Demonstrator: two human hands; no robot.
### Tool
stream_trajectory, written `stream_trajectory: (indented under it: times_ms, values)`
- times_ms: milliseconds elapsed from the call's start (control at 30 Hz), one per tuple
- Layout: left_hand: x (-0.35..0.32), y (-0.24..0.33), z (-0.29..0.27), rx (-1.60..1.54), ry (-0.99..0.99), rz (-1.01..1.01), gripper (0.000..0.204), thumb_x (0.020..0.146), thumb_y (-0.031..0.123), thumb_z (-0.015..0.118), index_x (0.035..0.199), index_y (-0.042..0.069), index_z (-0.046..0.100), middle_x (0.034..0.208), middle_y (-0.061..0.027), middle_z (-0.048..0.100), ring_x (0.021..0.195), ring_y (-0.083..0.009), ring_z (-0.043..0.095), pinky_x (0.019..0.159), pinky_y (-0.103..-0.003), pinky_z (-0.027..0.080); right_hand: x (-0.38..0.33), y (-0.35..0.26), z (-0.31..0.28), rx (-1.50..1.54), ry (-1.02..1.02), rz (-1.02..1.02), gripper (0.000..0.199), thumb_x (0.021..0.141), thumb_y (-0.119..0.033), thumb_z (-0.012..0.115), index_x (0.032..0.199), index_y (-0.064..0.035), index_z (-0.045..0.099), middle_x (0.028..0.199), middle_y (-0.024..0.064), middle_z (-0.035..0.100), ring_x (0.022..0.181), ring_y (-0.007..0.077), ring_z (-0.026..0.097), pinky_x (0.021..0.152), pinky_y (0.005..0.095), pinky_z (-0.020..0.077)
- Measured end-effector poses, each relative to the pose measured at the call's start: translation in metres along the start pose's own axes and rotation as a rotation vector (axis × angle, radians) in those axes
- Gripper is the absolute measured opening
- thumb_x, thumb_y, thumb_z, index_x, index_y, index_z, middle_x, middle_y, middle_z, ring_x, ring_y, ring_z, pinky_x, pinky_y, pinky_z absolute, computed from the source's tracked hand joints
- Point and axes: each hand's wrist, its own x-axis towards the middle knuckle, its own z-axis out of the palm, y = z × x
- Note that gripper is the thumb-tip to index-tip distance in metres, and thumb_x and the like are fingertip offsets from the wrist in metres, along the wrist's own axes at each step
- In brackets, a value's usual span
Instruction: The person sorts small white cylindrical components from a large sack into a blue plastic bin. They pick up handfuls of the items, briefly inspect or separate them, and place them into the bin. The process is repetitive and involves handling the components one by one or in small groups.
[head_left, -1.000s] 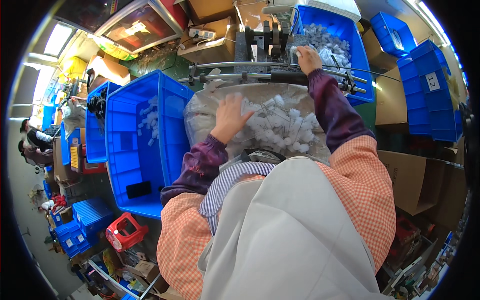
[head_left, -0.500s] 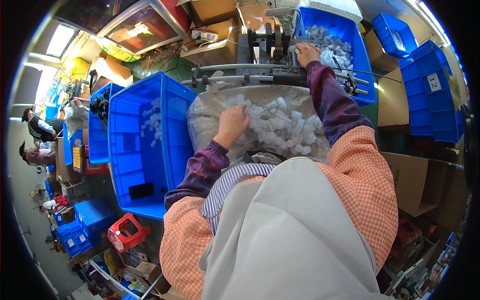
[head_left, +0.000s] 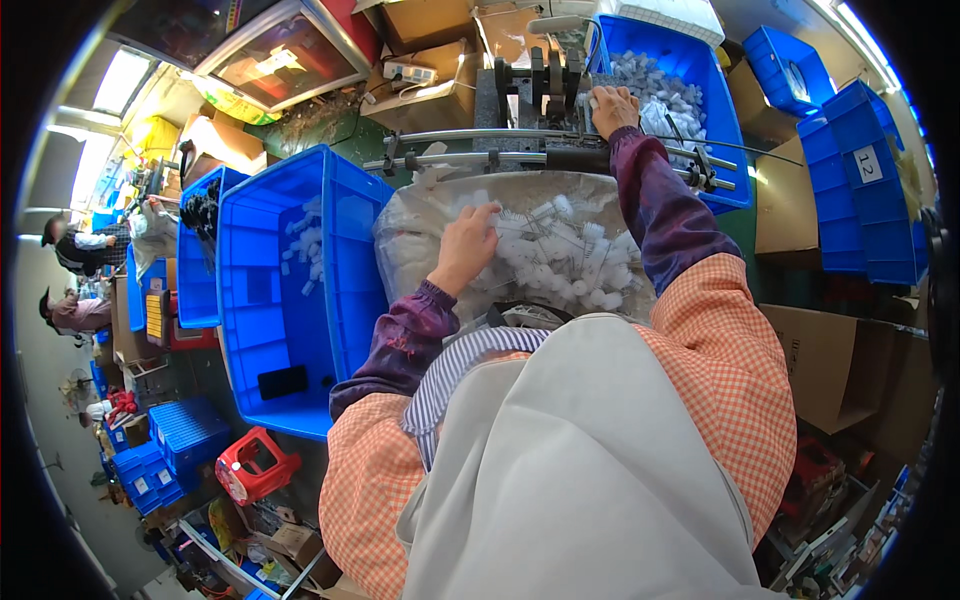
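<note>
My left hand (head_left: 467,248) is over the near part of a pale plastic sheet (head_left: 408,225), its fingers partly stretched and apart. Under and beside its fingertips lies a heap of white plastic pieces and thin metal springs (head_left: 570,250). No piece shows clearly in that hand. Farther off, my right hand (head_left: 613,110) is at the right side of a dark metal bench machine (head_left: 540,90), fingers curled down. What those fingers hold, if anything, is hidden. Metal rods (head_left: 470,134) run across between the machine and the heap.
At my left stands a big blue bin (head_left: 270,230) with white pieces and a black phone-like object (head_left: 283,382). Behind my right hand, another blue bin (head_left: 725,100) holds many pale pieces. A red stool (head_left: 257,465) is at lower left. Two people work at far left.
The fingers of my left hand have spread a little over the heap. My right hand has turned slightly at the machine. A person at far left has shifted posture.
</note>
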Motion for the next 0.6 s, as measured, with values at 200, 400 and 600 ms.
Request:
stream_trajectory:
  times_ms: [200,400,600]
  values:
    - [0.0003,0.0,-0.0033,-0.011,0.004,-0.013,0.032,0.076,0.011,0.053,0.108,0.011,0.055,0.093,-0.0134,0.056,0.073,-0.029,0.056,0.069,-0.038,0.045,0.0005,0.0021,0.0018,0.037,0.001,0.047,0.012,0.079,-0.022,0.051,0.087,-0.0184,0.06,0.092,0.0013,0.061,0.098,0.0239,0.05,0.082,0.0397,0.0345]
    - [0.0002,-0.0058,0.0014,-0.001,0.031,0.03,0.032,0.076,0.011,0.054,0.108,0.011,0.055,0.091,-0.013,0.056,0.07,-0.0272,0.056,0.067,-0.037,0.045,0.0034,0.0048,-0.0005,0.131,-0.068,0.059,0.015,0.08,-0.024,0.053,0.091,-0.0167,0.06,0.098,0.0013,0.062,0.098,0.0241,0.052,0.083,0.041,0.0354]
    - [0.0019,-0.0031,0.0012,-0.013,0.02,0.025,0.032,0.076,0.011,0.055,0.108,0.012,0.055,0.088,-0.0132,0.055,0.069,-0.0274,0.055,0.066,-0.037,0.045,0.0056,0.007,0.0018,0.125,-0.116,0.08,0.017,0.08,-0.026,0.053,0.093,-0.0166,0.061,0.1,0.0015,0.062,0.101,0.024,0.051,0.086,0.0403,0.0346]
